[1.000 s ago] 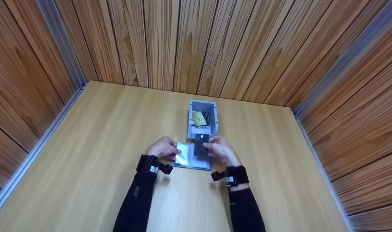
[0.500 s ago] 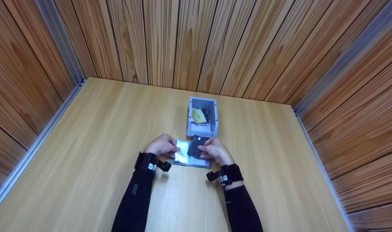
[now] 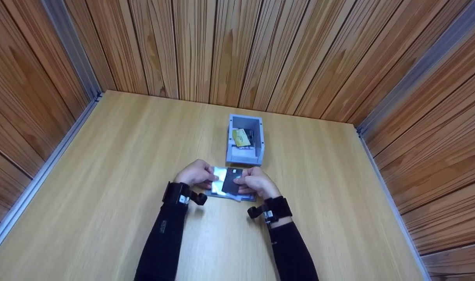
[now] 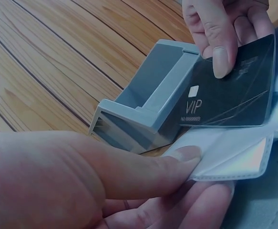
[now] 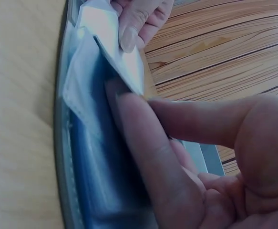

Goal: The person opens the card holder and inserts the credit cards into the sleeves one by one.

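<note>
My right hand (image 3: 257, 182) pinches a black card (image 4: 234, 95) between thumb and fingers. The card bears a light chip square and the letters VIP. An open card holder (image 4: 253, 205) with a grey-green stitched cover and clear plastic pages lies on the table beneath. By its edge, my left hand (image 3: 196, 173) pinches one of the clear pages (image 4: 239, 162), lifting it off the cover. In the left wrist view the black card's long edge lies close over that page. From the right wrist view the card appears nearly edge-on, beside the raised plastic.
Just beyond the card holder stands a grey open-topped bin (image 3: 244, 159). Inside it lie a yellow card (image 3: 241, 137) and some darker cards (image 3: 251, 136). Wood-plank walls (image 3: 221, 50) bound the table (image 3: 124, 175) at the back and sides.
My right hand has carried the black card left, tilting it, until it overlaps the clear page. A page corner now sticks out at the holder's front. The left hand keeps its pinch.
</note>
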The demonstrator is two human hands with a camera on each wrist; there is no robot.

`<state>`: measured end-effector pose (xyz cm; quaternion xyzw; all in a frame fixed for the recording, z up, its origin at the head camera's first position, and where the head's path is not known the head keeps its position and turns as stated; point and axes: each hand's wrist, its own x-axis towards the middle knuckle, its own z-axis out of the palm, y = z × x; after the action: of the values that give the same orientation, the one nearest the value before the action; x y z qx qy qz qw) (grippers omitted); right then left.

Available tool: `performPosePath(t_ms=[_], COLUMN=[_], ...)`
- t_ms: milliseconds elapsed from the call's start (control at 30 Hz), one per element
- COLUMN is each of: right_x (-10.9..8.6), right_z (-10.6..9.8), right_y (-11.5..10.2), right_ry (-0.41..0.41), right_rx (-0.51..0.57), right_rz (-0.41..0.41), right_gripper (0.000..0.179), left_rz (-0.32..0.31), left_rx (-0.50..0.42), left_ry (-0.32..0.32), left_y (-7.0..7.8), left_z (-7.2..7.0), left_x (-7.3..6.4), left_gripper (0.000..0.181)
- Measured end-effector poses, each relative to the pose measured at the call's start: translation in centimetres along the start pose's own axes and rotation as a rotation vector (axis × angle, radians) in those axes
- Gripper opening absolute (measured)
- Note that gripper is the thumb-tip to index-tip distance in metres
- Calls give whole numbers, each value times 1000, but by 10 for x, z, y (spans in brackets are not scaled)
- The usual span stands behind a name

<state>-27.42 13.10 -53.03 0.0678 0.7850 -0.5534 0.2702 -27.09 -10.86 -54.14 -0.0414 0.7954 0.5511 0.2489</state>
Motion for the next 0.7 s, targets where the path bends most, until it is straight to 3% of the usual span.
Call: performPosePath(t_ms=[100, 300, 533, 700], right_x=[-3, -8, -4, -7], right_z=[-2, -10, -2, -8], right_y=[-1, -3, -6, -7], right_ry=[-1, 111, 42, 71], right_rx=[-50, -114, -138, -213], right_rz=[3, -6, -17, -33], right_gripper=[22, 22, 23, 27], left_rz=[-4, 5, -12, 9], left_rx=[-1, -33, -3, -12], left_ry=[2, -16, -4, -21], left_y=[1, 0, 2, 0], left_z=[-1, -1, -2, -2], left_x=[0, -1, 0, 1], left_gripper=[17, 14, 8, 9])
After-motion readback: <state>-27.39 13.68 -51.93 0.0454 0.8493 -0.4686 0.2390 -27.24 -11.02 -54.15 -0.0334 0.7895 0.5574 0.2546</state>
